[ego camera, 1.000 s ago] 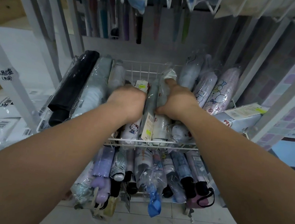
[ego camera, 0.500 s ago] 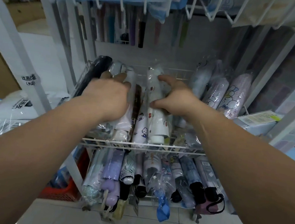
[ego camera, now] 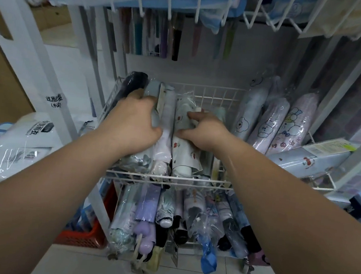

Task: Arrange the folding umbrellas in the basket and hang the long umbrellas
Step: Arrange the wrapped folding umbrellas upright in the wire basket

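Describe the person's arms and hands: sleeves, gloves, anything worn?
The left forearm and right forearm are bare to the frame edge, with no sleeves in view. The left hand and right hand are ungloved. No watch, wristband or ring shows on the visible sides.

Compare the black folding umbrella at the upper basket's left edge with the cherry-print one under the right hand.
The black umbrella is plain and dark; the cherry-print umbrella is pale with red cherries. The black umbrella lies against the basket's left wall; the cherry-print umbrella lies mid-basket, held by the right hand. Both are folded, plastic-wrapped.
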The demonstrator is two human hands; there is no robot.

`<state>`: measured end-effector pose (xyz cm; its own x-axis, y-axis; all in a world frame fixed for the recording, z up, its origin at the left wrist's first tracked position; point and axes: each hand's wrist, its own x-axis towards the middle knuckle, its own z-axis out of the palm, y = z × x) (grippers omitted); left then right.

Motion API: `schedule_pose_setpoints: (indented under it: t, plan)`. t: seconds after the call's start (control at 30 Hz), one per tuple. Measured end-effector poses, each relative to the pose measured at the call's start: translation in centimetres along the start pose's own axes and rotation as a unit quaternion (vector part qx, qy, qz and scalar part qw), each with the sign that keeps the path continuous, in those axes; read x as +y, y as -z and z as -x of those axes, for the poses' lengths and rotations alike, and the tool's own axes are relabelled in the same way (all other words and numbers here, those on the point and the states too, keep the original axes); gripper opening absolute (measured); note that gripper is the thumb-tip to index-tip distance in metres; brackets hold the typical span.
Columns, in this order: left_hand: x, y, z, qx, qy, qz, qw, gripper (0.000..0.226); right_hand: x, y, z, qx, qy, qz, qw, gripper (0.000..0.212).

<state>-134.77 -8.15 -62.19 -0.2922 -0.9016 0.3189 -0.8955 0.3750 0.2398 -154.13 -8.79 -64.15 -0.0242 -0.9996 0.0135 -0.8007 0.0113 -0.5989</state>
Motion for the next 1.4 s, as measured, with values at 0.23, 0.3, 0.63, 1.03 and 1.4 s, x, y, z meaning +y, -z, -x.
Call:
schedule_pose_setpoints:
  t: [0.23,0.3,0.63,1.03,1.4]
  plan:
    - [1.8,0.9,0.6,-0.073,0.020,-0.128,0.989,0.068,0.3,-1.5,0.5,0.065,-0.002,-0.061,0.996,0.070]
    - [2.1,1.2,0.4,-0.092,0.031,-0.117,0.988,0.074,0.3,-1.3,0.8,0.048,-0.003,-0.061,0.997,0.066]
    - [2.9,1.9,0.5,-0.122,0.052,-0.101,0.986,0.080,0.9,-0.3,1.8,0.023,-0.002,-0.060,0.998,0.062]
    - [3.2,1.1,1.7,0.039,0.086,0.230,0.969,0.067,-2.1,-1.2,2.4,0.030,0.052,-0.315,0.947,0.055]
    - [7.5,-2.5,-0.6,-0.085,0.018,0.361,0.928,0.052,2.0,5.3,2.7,0.110,-0.050,-0.357,0.926,0.064]
